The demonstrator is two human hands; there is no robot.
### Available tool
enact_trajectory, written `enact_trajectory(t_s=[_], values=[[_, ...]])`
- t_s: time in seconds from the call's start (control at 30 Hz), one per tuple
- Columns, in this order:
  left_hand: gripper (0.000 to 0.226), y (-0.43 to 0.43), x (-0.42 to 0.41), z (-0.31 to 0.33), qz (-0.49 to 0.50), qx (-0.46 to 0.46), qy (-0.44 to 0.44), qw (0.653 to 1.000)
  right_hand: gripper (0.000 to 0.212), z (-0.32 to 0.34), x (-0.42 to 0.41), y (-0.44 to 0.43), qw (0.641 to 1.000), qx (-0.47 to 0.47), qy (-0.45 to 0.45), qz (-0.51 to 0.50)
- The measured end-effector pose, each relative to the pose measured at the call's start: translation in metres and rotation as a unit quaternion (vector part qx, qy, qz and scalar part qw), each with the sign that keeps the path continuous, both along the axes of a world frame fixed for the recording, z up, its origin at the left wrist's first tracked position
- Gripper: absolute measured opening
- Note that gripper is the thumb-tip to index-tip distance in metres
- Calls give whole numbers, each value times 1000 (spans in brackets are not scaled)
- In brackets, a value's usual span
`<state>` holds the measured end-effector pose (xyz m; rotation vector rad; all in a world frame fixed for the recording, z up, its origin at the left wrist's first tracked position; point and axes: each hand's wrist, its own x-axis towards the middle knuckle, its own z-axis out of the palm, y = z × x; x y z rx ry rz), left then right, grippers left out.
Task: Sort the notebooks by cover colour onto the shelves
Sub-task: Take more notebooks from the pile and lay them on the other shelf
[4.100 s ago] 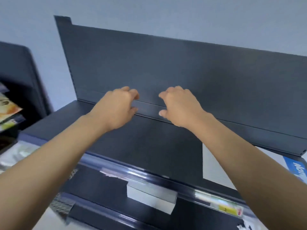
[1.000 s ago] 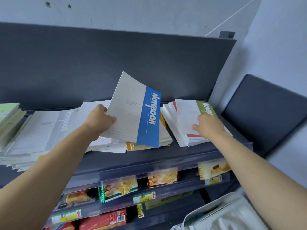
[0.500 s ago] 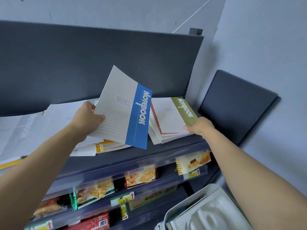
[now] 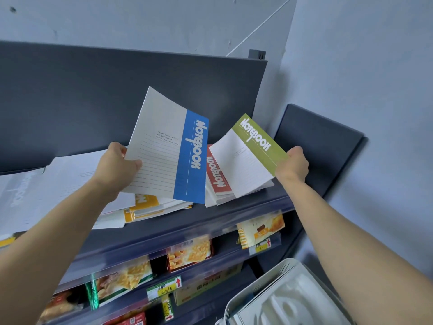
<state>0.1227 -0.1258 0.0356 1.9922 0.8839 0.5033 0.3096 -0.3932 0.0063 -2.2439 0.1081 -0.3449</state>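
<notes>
My left hand (image 4: 117,166) grips a white notebook with a blue spine band (image 4: 168,146), held tilted up above the top shelf (image 4: 164,226). My right hand (image 4: 293,166) pinches the right edge of a green-banded notebook (image 4: 248,153), lifted off a stack at the shelf's right end. A red-banded notebook (image 4: 216,173) now tops that stack. Under the blue one lies a pile with yellow-banded notebooks (image 4: 145,205). Grey-banded notebooks (image 4: 28,191) lie further left.
A dark back panel (image 4: 93,102) rises behind the shelf. Lower shelves hold snack packs (image 4: 189,252) behind price tags (image 4: 164,288). A white plastic basket (image 4: 281,299) sits at the bottom right. A dark side panel (image 4: 321,146) stands against the wall on the right.
My right hand has lifted the green notebook off the right stack, baring the red one beneath. The blue notebook stays raised in my left hand. The view has shifted right.
</notes>
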Motion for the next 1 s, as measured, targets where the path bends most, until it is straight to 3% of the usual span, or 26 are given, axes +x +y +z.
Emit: enact_trajectory(t_s=[0.2,0.47,0.6,0.73,0.9,1.0], values=[[25,-5,6,8,-38,-13,-45,998,25,12,-21,-21,991,100,-73,-42],[27,-2,2,13,-169,-25,-88,981,30,11,-95,-65,955,214,-133,-154],[24,-15,-5,10,-252,-27,-103,962,33,1,-162,-93,942,218,-136,-216],[22,-50,-17,3,-319,-51,-95,941,22,-6,-238,-130,933,179,-149,-275],[15,-126,-42,-8,-416,-44,-78,905,37,-5,-340,-190,905,142,-141,-374],[13,-180,-64,-14,-473,-55,-82,875,28,-4,-403,-227,880,129,-147,-433]])
